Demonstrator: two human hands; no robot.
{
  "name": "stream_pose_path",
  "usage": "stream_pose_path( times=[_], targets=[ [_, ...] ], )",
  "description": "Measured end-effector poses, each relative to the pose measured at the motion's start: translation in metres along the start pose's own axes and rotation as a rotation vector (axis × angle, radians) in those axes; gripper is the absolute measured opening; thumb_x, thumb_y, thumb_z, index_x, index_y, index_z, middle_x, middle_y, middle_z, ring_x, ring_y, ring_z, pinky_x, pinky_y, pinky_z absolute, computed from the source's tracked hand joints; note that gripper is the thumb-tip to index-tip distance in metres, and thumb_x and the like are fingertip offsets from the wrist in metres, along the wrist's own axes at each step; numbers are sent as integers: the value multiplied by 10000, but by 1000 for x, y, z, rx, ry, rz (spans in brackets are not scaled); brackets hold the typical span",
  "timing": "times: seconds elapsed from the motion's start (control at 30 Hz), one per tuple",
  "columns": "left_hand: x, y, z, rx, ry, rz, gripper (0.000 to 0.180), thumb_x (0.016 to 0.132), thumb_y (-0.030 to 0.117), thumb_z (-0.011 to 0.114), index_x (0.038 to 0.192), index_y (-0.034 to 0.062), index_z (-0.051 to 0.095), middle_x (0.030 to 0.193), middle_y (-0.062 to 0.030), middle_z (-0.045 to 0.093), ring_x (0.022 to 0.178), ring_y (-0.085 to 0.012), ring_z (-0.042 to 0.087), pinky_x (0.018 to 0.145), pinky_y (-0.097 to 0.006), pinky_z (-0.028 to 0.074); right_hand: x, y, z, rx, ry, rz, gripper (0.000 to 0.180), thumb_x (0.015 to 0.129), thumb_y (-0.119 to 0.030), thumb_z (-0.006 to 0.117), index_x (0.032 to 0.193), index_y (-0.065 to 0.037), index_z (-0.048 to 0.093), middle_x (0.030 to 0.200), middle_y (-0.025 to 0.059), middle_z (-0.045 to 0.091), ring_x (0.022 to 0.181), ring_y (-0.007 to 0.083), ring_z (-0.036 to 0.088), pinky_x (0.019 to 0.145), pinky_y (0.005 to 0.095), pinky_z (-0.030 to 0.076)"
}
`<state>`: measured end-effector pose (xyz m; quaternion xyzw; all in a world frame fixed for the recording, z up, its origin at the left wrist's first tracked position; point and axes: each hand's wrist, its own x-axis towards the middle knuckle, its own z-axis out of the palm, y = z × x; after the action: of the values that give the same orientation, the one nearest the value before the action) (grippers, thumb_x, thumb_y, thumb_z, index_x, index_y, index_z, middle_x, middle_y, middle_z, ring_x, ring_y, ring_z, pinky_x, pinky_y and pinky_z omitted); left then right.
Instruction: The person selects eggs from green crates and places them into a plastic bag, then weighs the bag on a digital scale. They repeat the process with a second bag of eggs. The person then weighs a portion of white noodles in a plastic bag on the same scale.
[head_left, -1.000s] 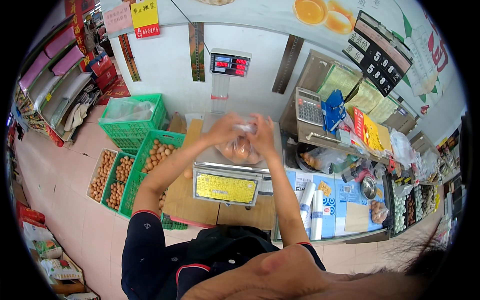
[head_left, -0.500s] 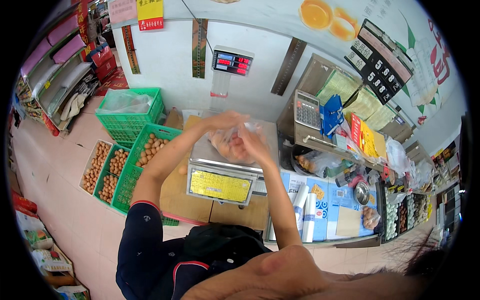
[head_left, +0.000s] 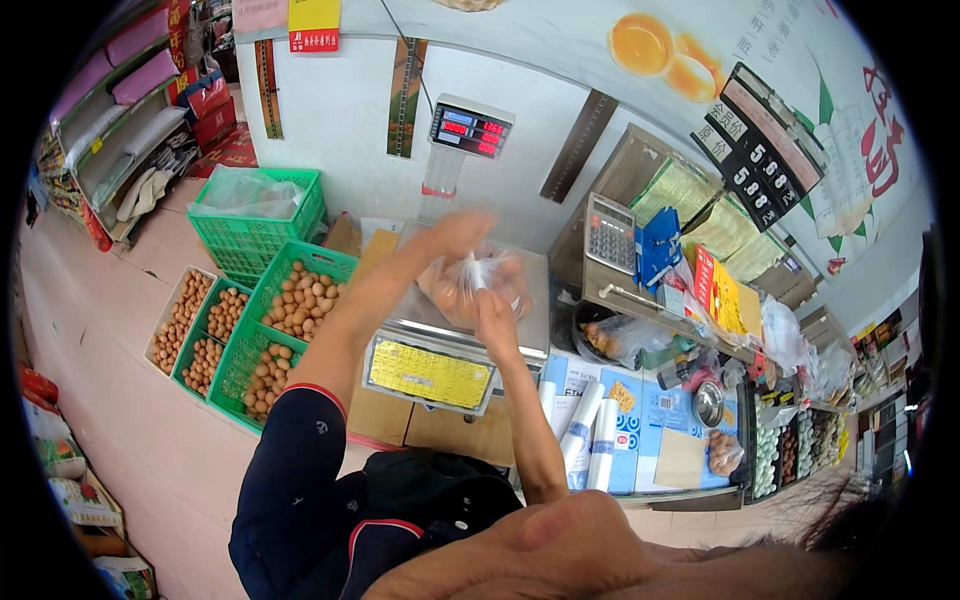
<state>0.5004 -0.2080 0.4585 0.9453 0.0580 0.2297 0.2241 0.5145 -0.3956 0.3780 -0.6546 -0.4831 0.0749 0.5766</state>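
A clear plastic bag of brown eggs [head_left: 470, 285] rests on the steel platform of a weighing scale [head_left: 440, 340]. My left hand [head_left: 455, 235] reaches over the bag's far top, blurred with motion. My right hand [head_left: 490, 310] grips the twisted plastic at the bag's near side. The scale has a yellow front panel [head_left: 428, 372] and a raised display on a pole [head_left: 470, 128] with red digits.
Green crates of brown eggs [head_left: 290, 305] and cardboard trays of eggs [head_left: 190, 320] stand on the floor at left. An empty green crate with plastic [head_left: 255, 215] sits behind them. Rolls of plastic bags [head_left: 585, 435] and a calculator [head_left: 612, 232] lie at right.
The view has shifted slightly. Both hands keep working at the top of the egg bag on the scale; my left hand has moved up and over the bag.
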Motion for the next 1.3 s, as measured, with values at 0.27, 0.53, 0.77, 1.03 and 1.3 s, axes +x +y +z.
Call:
stream_pose_path(
  times=[0.27,0.53,0.77,1.03,1.3],
  targets=[
    [3,41,-46,359,-401,-146,410,919,448,427,995,117,658,943,-163,657,850,-362,621,744,-484,460,9,-32,-53,-302,-167,-255,238,931,-206,409,795,-61,540,656,57,487,538,146,493,456,294,383],
    [-41,9,-39,-1132,-514,-519,268,933,309,474,790,118,594,666,36,520,517,-20,397,427,-181,278,65,-141,-58,-1006,-360,-398,196,795,-93,529,985,-102,576,993,66,589,956,270,585,718,372,485],
    [-56,49,-19,-801,-46,-335,182,828,230,543,763,63,573,679,-12,566,514,-156,500,459,-319,376,73,-72,-41,-422,-15,-159,146,899,-236,517,952,-123,591,793,83,627,746,299,615,626,394,462],
    [-52,73,-13,165,47,-183,249,815,176,532,1010,24,501,845,-219,618,797,-371,614,624,-450,475,78,-39,-37,-265,72,-78,150,910,-180,528,936,-52,601,715,96,607,611,198,567,573,313,437],
    [-58,64,-21,213,203,39,199,777,144,543,939,29,550,793,-189,609,749,-385,600,604,-444,471,68,-48,-40,61,-114,110,287,824,-149,615,1094,-69,560,903,105,609,709,185,578,663,298,469]
  ],
)
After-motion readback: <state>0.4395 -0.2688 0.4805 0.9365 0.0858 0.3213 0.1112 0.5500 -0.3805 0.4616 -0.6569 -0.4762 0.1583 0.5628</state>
